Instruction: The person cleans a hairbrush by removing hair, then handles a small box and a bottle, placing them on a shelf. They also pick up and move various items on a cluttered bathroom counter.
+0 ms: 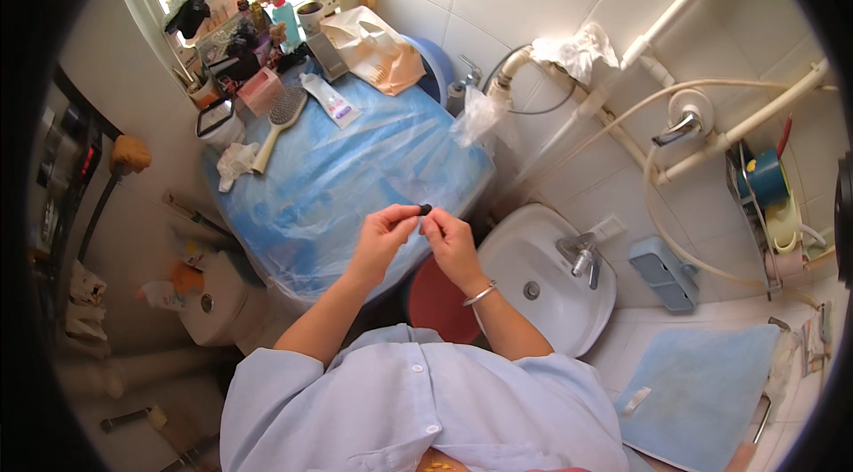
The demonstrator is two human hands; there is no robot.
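Both my hands meet over the near edge of a table under blue plastic sheeting (333,205). Between the thumb and fingers of my left hand (386,235) is a small black object (425,209), too small to name. The fingertips of my right hand (450,242) are pinched together right beside it; whether they grip part of it cannot be told. A silver bracelet (480,293) is on my right wrist. Farther back on the sheeting lie a paddle hairbrush (280,119), a white tube (331,101) and a crumpled white tissue (236,165).
A white washbasin (533,292) with a tap stands at the right, a red basin (440,302) below my right forearm. Bottles, boxes and a paper bag (380,49) crowd the table's far end. A toilet (213,302) is at the left. Pipes and a hose run along the right wall.
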